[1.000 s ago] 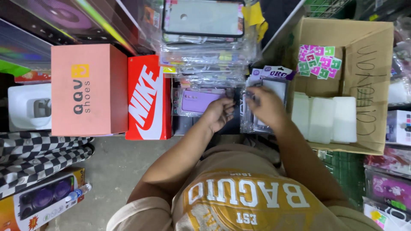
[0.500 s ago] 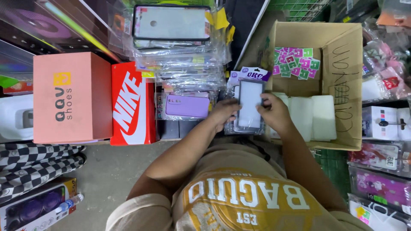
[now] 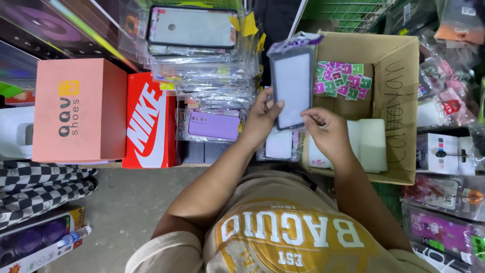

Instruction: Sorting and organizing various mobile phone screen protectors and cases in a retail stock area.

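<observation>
Both hands up on a bagged phone case, lifted over the cardboard box.

The phone case [image 3: 291,87], dark-rimmed with a pale back, sealed in a clear sleeve with a purple header, is held upright just left of the cardboard box [image 3: 399,101]; the left hand [image 3: 261,119] has its fingers clasped on the case's left edge, thumb across the front, and the right hand [image 3: 327,130] pinches its bottom right corner. Inside the box, right of the case, lie pink and green stickers [image 3: 343,79] and white foam blocks [image 3: 373,144]. Left of the case sits a purple phone case [image 3: 212,125] in plastic under a stack of bagged cases [image 3: 202,65], then a red shoebox [image 3: 149,121] and a salmon shoebox [image 3: 78,108].
</observation>
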